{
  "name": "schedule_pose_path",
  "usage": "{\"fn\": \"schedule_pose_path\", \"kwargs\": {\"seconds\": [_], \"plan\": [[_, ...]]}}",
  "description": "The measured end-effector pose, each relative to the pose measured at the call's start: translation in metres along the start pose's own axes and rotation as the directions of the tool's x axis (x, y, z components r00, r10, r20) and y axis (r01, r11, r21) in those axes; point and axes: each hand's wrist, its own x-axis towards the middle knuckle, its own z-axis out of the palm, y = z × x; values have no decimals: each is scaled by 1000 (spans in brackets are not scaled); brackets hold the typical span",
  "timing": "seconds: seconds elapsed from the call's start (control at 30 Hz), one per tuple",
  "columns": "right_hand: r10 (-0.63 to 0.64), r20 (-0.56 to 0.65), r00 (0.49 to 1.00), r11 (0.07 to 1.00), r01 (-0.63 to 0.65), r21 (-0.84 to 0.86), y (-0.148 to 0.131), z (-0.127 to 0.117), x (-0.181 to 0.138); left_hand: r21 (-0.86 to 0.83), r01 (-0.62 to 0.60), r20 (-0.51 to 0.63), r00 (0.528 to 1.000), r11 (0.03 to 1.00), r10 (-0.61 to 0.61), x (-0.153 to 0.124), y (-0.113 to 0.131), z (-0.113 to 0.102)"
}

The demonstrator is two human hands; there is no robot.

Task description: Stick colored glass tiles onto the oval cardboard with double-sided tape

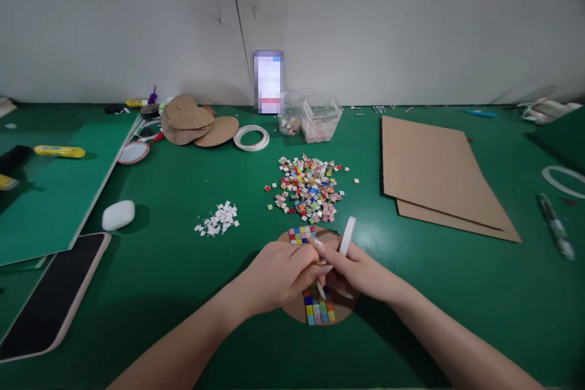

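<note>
Tape roll (348,234), white, on edge with its long axis pointing away and slightly right, is pinched by the right hand (365,271), with the left hand (274,274) bunched against it, over a tiled cardboard disc (297,312) on a green table (183,268) by a grey wall (365,24).

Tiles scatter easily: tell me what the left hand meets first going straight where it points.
The left hand would likely meet the right hand first; their fingertips seem to touch over the disc.
</note>
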Motion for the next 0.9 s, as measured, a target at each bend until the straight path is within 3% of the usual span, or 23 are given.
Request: {"fn": "schedule_pose_path", "kwargs": {"seconds": [0.23, 0.47, 0.63, 0.83, 0.9], "plan": [[-61, -126, 990, 998, 61, -11, -1, 6, 0, -23, 45, -119, 992, 999, -48, -1, -2, 3], [-16, -334, 943, 998, 35, 52, 15, 17, 6, 109, 63, -257, 966, 992, -33, -1, 0, 16], [-38, -268, 963, 999, 46, 22, 13, 12, 3, 217, -12, -283, 956, 976, 74, -1, -3, 15], [-67, 15, 998, 997, 68, -33, -3, 0, -3, 385, -133, -255, 936, 913, 244, -3, -8, 10], [-118, 47, 992, 989, 121, -83, -7, -1, -4, 390, -150, -245, 934, 909, 259, -3, -8, 10]]}}
